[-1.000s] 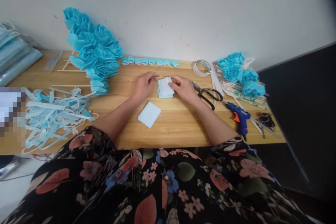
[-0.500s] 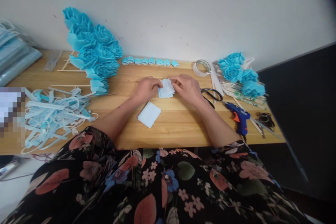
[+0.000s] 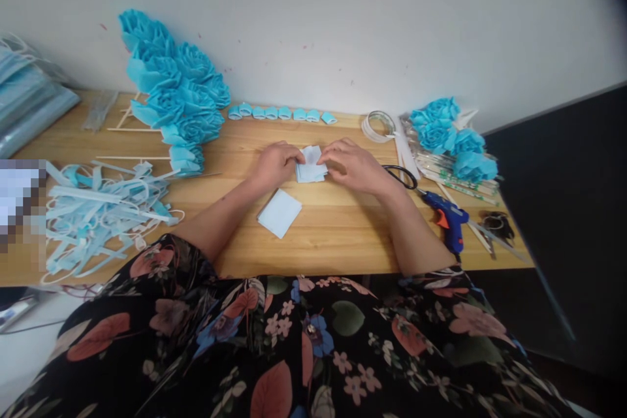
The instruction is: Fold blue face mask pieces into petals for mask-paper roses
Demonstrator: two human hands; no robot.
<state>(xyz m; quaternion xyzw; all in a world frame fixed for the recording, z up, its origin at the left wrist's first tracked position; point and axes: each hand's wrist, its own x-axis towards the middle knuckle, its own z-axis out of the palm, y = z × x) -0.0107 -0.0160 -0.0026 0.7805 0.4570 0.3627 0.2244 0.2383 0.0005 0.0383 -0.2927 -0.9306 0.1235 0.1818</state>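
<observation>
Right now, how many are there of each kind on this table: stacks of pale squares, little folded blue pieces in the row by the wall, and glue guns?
Stacks of pale squares: 2
Folded blue pieces: 8
Glue gun: 1
Total: 11

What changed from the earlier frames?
The left hand moved right and toward the person, its fingers now on the upper stack, which shows a new fold. The right hand, still at that stack, shifted right, hiding more of the scissors. Lower stack and glue gun stayed.
</observation>
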